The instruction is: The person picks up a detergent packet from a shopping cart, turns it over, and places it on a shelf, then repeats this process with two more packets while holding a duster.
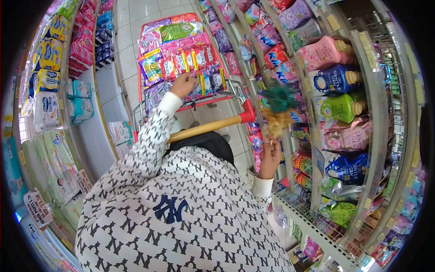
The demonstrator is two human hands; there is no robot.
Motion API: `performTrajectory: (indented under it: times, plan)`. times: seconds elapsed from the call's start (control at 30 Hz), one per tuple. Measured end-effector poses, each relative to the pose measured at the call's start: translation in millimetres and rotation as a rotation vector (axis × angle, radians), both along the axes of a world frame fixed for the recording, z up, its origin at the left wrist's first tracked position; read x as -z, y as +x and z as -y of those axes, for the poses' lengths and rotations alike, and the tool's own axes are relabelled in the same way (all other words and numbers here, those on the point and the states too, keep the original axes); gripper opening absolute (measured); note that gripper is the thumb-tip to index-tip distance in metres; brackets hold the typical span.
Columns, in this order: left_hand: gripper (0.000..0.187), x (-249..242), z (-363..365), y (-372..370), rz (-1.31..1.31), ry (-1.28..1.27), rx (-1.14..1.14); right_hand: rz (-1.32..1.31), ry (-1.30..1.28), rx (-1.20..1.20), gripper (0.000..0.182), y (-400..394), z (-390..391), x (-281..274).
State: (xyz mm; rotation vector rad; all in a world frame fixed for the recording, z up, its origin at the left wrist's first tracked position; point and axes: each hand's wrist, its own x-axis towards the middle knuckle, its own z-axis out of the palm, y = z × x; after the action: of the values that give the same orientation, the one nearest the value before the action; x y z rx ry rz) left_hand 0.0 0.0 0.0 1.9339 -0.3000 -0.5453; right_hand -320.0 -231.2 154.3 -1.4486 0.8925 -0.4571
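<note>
At the near end of a red-framed shopping cart, my left hand point(183, 85) has its fingers curled over the packets; whether it grips one is too small to tell. Colourful packets point(181, 59) fill the cart, with a green pack point(181, 31) near the far end. Out to the right, my right hand point(270, 156) is closed on the lower end of a feather duster point(279, 109), green above and tan below. The duster is blurred and stands against the packets on the right shelf. The cart's wooden handle point(204, 128) lies between my arms.
Right shelves hold detergent packs point(276, 58) and a row of Gentle Gen pouches, including a blue one point(337, 80) and a green one point(337, 109). Left shelves carry yellow-and-blue packs point(49, 55) and large green packs point(56, 165). A tiled floor point(129, 13) runs beside the cart.
</note>
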Motion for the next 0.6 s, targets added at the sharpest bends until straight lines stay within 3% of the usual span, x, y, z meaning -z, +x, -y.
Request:
performTrajectory:
  times: [0.03, 0.07, 0.13, 0.17, 0.3, 0.33, 0.5, 0.6]
  plan:
    - [0.022, -6.6, -0.2, -15.1, -0.063, -0.105, -0.095, 0.004, -0.013, -0.009, 0.024, 1.6, 3.6, 2.5]
    - [0.018, -67.1, 5.9, -36.1, -0.375, -0.199, -0.324, 0.005, -0.027, -0.02, 0.024, 2.7, 7.3, 3.3]
    - [0.025, -96.9, -12.4, -39.9, -0.482, -0.587, -0.32, -0.019, -0.012, -0.049, 0.023, 15.2, 1.1, -11.0]
    - [0.03, -118.5, -17.1, -50.1, -0.734, -0.897, -0.452, -0.04, -0.006, -0.076, 0.023, 19.4, 1.0, -14.7]
    - [0.046, -127.8, -41.7, -77.7, -0.917, -1.313, -0.51, -0.042, 0.01, -0.199, 0.023, 34.0, -7.9, -11.8]
    - [0.051, -128.5, -43.6, -84.8, -0.925, -1.428, -0.431, -0.04, 0.018, -0.217, 0.023, 38.7, -9.7, -11.5]
    - [0.053, -134.0, -28.1, -113.7, -1.015, -1.583, -0.49, 0.03, -0.031, -0.266, 0.024, 68.6, -17.8, -20.4]
    - [0.056, -156.3, -24.4, -119.3, -1.016, -1.658, -0.409, 0.077, -0.121, -0.364, 0.025, 81.0, -45.1, -61.8]
